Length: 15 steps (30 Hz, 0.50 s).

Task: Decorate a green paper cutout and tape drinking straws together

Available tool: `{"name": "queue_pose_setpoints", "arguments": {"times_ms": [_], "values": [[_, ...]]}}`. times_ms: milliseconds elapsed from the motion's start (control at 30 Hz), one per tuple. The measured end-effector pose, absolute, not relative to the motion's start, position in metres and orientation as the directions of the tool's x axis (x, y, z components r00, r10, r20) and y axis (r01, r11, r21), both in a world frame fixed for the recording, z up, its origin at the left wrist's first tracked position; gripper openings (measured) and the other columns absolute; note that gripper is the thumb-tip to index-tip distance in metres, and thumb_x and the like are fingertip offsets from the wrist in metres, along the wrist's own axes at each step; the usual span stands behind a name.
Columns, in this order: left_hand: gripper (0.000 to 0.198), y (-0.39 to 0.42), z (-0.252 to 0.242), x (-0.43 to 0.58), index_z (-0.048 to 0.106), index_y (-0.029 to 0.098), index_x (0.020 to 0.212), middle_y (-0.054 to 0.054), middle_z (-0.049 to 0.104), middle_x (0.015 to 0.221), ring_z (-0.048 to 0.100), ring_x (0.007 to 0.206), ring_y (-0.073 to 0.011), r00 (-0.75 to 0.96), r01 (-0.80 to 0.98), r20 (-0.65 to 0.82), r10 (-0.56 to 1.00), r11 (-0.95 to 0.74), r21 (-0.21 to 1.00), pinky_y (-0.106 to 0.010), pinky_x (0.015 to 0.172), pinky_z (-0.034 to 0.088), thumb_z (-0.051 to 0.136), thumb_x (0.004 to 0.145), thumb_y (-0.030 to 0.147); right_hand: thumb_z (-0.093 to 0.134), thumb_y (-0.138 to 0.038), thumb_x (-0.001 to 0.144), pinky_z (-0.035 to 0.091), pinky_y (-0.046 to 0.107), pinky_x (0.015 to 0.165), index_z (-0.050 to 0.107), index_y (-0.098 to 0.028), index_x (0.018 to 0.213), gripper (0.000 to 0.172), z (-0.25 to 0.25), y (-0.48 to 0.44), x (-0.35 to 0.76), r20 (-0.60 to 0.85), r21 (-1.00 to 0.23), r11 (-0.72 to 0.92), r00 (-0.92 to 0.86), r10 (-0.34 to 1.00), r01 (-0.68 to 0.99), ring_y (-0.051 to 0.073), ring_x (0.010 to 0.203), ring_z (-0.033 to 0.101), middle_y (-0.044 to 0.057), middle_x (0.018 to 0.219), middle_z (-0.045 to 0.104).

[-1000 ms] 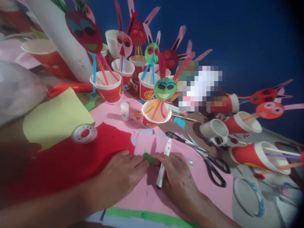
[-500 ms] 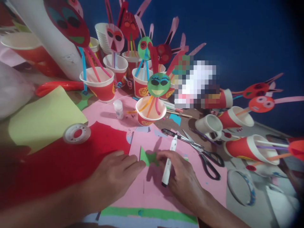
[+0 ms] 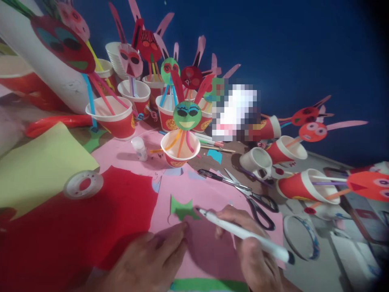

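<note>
A small green paper cutout [image 3: 182, 207] with pointed corners lies on the pink paper [image 3: 209, 257]. My left hand [image 3: 152, 259] rests on the pink sheet with fingers stretched out, fingertips at the cutout's lower edge. Gripped in my right hand [image 3: 258, 251] is a white marker [image 3: 243, 232], uncapped, its dark tip beside the cutout's right-hand point. Whether the tip touches the paper I cannot tell. Just beyond the cutout, a paper cup [image 3: 180, 148] holds a green smiling paper face [image 3: 187, 115] with red ears.
Black-handled scissors [image 3: 258, 207] and a pen [image 3: 219, 176] lie beyond my right hand. Red paper [image 3: 91, 227], a tape roll [image 3: 83, 184] and yellow paper [image 3: 45, 166] are on the left. Several cups with paper faces line the back. A white mug [image 3: 255, 160] stands at right.
The green cutout has come down flat onto the pink paper. My right hand has turned the marker so its tip points left at the cutout. My left fingers have straightened.
</note>
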<state>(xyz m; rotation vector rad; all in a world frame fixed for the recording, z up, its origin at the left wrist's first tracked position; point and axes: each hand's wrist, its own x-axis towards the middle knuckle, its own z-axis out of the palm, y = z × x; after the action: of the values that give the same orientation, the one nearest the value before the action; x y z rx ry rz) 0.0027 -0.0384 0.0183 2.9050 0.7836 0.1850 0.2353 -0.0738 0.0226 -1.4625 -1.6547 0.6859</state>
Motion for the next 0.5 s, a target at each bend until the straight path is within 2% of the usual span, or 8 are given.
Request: {"name": "queue_pose_setpoints", "arguments": {"times_ms": [67,133,200,267,400,467,500], "values": [[0.041,-0.037,0.016,0.004,0.060,0.020,0.119,-0.002,0.063,0.124,0.062,0.076,-0.0169,0.851,0.498,0.107,0.514,-0.855,0.144,-0.031,0.063,0.052,0.041,0.084,0.011,0.034,-0.045,0.097,0.055,0.034,0.075,0.056,-0.025,0.113,0.034,0.024,-0.069,0.229,0.174,-0.849,0.160,-0.018,0.985,0.503,0.021,0.082,0.066,0.006,0.089,0.067],[0.040,-0.037,0.013,0.006,0.062,0.021,0.116,-0.001,0.065,0.121,0.062,0.074,-0.0160,0.839,0.511,0.132,0.528,-0.848,0.142,-0.030,0.062,0.051,0.043,0.083,0.010,0.041,-0.038,0.096,0.055,0.032,0.076,0.055,-0.025,0.116,0.028,0.022,-0.064,0.221,0.202,-0.846,0.189,-0.029,0.979,0.499,0.022,0.092,0.066,0.008,0.100,0.068],[0.036,-0.038,0.009,0.006,0.063,0.023,0.113,-0.001,0.064,0.120,0.061,0.071,-0.0155,0.824,0.523,0.157,0.545,-0.837,0.161,-0.030,0.064,0.051,0.044,0.084,0.013,0.037,-0.037,0.097,0.056,0.031,0.073,0.053,-0.024,0.117,0.029,0.018,-0.060,0.213,0.312,-0.812,0.303,-0.066,0.948,0.499,0.022,0.093,0.067,0.010,0.103,0.067],[0.032,-0.039,0.004,0.006,0.064,0.024,0.109,-0.001,0.064,0.120,0.061,0.073,-0.0155,0.818,0.523,0.171,0.550,-0.833,0.178,-0.030,0.065,0.050,0.045,0.086,0.015,0.035,-0.035,0.097,0.056,0.032,0.075,0.051,-0.021,0.117,0.029,0.015,-0.057,0.210,0.383,-0.728,0.404,-0.161,0.910,0.554,0.022,0.093,0.066,0.011,0.102,0.066],[0.029,-0.037,0.003,0.007,0.067,0.024,0.100,0.000,0.067,0.113,0.061,0.069,-0.0149,0.829,0.500,0.195,0.524,-0.851,0.161,-0.029,0.059,0.048,0.045,0.085,0.012,0.042,-0.025,0.095,0.053,0.036,0.085,0.048,-0.018,0.120,0.027,0.014,-0.056,0.215,0.345,-0.580,0.469,-0.320,0.882,0.666,0.025,0.104,0.060,0.013,0.109,0.063],[0.030,-0.034,0.008,0.008,0.067,0.023,0.099,0.000,0.068,0.112,0.061,0.066,-0.0144,0.840,0.484,0.201,0.505,-0.863,0.144,-0.029,0.056,0.048,0.045,0.082,0.010,0.042,-0.028,0.095,0.052,0.037,0.087,0.046,-0.018,0.122,0.029,0.014,-0.058,0.220,0.329,-0.600,0.447,-0.306,0.894,0.663,0.025,0.108,0.058,0.014,0.114,0.060],[0.032,-0.033,0.011,0.008,0.066,0.022,0.103,-0.001,0.067,0.116,0.062,0.069,-0.0150,0.848,0.486,0.163,0.504,-0.863,0.136,-0.030,0.061,0.050,0.045,0.082,0.010,0.041,-0.031,0.095,0.052,0.038,0.087,0.045,-0.018,0.122,0.030,0.014,-0.059,0.223,0.317,-0.635,0.423,-0.281,0.906,0.646,0.025,0.110,0.057,0.014,0.115,0.059]]}}
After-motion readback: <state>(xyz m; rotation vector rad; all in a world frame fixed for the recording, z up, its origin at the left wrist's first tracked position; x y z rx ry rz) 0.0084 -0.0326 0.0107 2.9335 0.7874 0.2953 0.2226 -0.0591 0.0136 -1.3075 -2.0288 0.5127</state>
